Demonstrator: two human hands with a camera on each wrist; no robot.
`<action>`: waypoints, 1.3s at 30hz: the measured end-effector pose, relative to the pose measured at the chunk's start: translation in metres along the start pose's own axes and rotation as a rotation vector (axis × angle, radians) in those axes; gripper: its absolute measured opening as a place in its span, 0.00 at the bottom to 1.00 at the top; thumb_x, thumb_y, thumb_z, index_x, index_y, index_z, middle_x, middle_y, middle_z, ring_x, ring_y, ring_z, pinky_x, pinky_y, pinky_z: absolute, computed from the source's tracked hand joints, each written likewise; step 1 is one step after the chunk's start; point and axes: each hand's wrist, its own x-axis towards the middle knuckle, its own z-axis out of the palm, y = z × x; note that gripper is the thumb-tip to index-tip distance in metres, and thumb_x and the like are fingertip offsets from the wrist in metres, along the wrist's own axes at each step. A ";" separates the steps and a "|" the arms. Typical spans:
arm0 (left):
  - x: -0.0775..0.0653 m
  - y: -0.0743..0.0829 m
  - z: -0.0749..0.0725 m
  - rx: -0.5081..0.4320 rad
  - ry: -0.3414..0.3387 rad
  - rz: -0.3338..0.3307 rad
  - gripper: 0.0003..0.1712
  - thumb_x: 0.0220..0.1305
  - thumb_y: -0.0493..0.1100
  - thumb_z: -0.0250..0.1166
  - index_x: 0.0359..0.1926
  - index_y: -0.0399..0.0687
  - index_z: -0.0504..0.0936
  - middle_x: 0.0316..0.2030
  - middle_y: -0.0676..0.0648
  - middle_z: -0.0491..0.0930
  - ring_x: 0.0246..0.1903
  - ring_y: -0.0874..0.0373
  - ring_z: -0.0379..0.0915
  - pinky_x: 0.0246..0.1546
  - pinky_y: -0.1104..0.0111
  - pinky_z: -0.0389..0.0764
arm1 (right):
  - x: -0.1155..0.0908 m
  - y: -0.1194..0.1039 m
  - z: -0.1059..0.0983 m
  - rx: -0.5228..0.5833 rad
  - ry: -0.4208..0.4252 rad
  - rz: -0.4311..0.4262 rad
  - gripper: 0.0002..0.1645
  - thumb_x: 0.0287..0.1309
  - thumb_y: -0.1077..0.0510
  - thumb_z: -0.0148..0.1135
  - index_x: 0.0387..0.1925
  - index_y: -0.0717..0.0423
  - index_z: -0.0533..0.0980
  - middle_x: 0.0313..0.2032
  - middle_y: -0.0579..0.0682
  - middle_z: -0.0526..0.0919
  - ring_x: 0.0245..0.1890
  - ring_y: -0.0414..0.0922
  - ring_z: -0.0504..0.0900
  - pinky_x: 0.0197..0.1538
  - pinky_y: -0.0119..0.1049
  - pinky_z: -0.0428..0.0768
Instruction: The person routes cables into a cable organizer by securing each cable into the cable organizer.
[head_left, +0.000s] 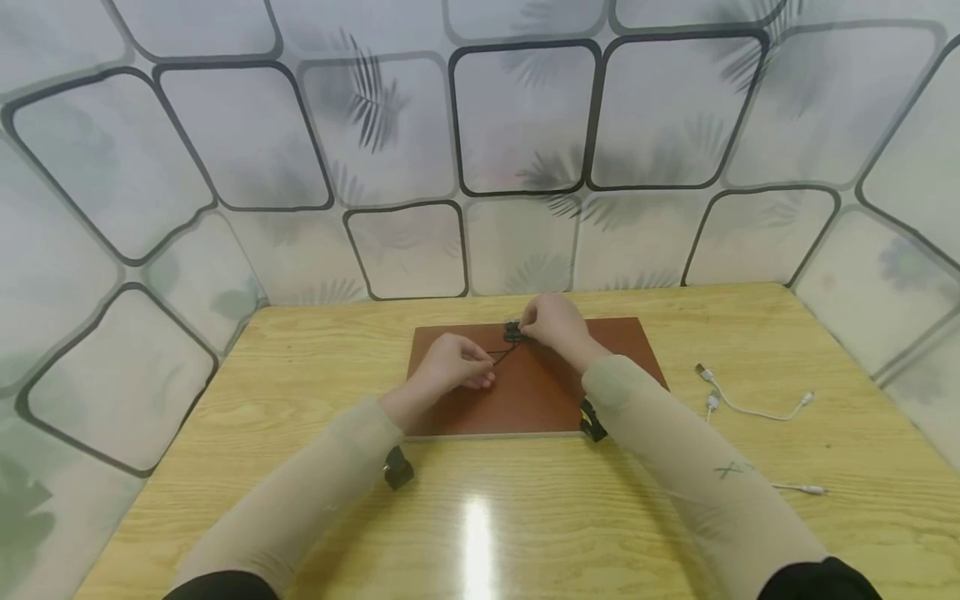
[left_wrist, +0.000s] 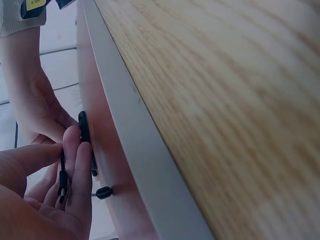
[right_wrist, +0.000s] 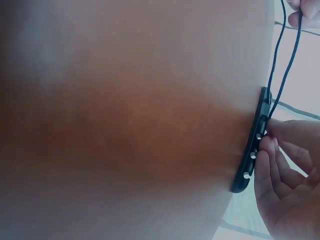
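A black cable clip holder (head_left: 513, 332) with a row of slots sits near the far edge of a brown board (head_left: 525, 400). Two strands of thin black cable (right_wrist: 291, 65) run from it toward my left hand. That left hand (head_left: 455, 362) pinches one strand between thumb and finger, and a small black plug (left_wrist: 62, 182) hangs below the pinch. A second black plug (left_wrist: 104, 192) shows close to the board surface. My right hand (head_left: 553, 321) pinches the cable right at the holder, its other fingers (right_wrist: 265, 175) resting along the slotted side.
The board lies on a wood-grain table (head_left: 300, 367). To the right are white USB cables (head_left: 753, 412), with another white plug (head_left: 813, 490) by the right sleeve. A patterned curtain wall (head_left: 525, 242) stands behind the table.
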 end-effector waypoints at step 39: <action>0.003 0.000 0.000 0.000 -0.014 -0.005 0.10 0.73 0.30 0.65 0.48 0.26 0.88 0.39 0.31 0.91 0.27 0.62 0.87 0.37 0.65 0.93 | 0.001 -0.002 -0.007 -0.058 -0.043 -0.060 0.06 0.68 0.60 0.68 0.38 0.58 0.88 0.42 0.54 0.92 0.44 0.51 0.87 0.57 0.50 0.86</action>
